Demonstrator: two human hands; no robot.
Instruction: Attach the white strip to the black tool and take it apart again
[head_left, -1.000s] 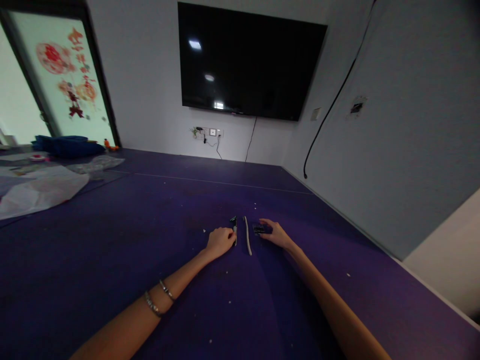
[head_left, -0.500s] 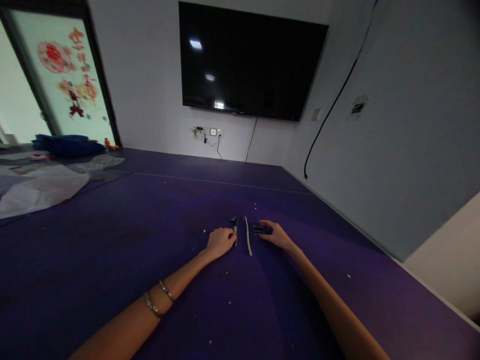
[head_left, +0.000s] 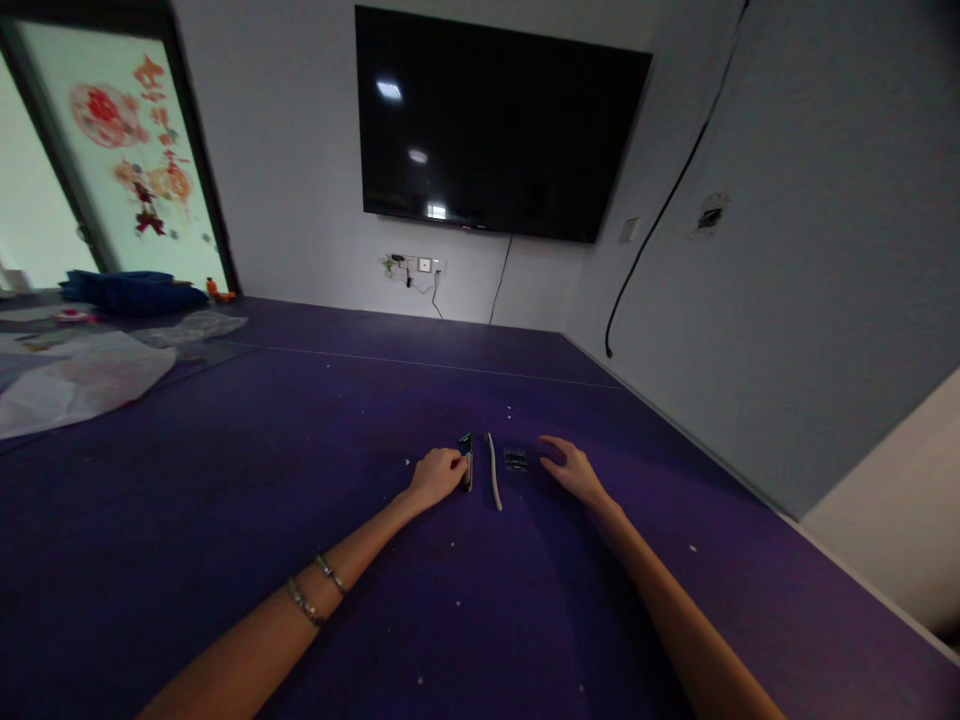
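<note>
On the purple surface (head_left: 457,640), my left hand (head_left: 435,480) is closed on a slim razor (head_left: 469,478). Its dark head points away from me and its handle lies lengthwise. Just right of it lies a pale toothbrush (head_left: 494,480), its head end far from me, touched by neither hand. Further right sits a small clear pack with dark strips (head_left: 516,460); its exact kind is too small to make out. My right hand (head_left: 574,472) hovers to the right of that pack, fingers apart and holding nothing.
White plastic sheeting (head_left: 90,380) and dark blue cloth (head_left: 131,292) lie at the far left. A black television (head_left: 502,130) hangs on the wall ahead, above sockets with cords. A black cable (head_left: 660,220) dangles along the right wall. Small white scraps dot the surface.
My right hand has let go of the small clear pack and drawn back to the right, leaving it on the surface. My left hand stays on the razor.
</note>
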